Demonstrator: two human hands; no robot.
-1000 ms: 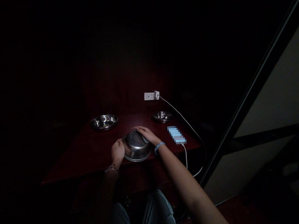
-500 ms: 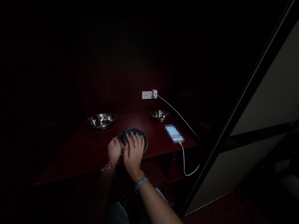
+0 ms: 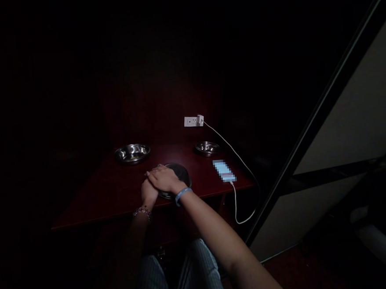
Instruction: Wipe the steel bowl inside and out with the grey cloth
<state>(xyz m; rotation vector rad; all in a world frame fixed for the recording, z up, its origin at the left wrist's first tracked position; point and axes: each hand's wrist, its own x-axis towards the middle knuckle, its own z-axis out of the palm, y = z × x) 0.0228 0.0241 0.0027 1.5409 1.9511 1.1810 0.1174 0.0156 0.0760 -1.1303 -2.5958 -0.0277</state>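
Note:
A round steel plate (image 3: 183,173) with a dark, shiny middle sits near the front edge of the dark red table (image 3: 94,202). At its left rim is my left hand (image 3: 149,193), closed on the edge, with its fingers largely hidden under the other hand. My right hand (image 3: 164,178) lies across the left side of the plate, its fingers stretched out over the back of my left hand. Dim light hides what is under the palm.
Farther back stand a larger steel bowl (image 3: 133,153) at left and a smaller one (image 3: 207,148) at right. A lit phone (image 3: 224,170) lies at the right, its white cable (image 3: 236,203) looping past the table edge to a charger (image 3: 200,120) in the wall socket (image 3: 190,121). A panel (image 3: 353,120) rises on the right.
My right hand has slid left from the middle of the plate onto my left hand, and its forearm has swung across. The left hand stays at the rim.

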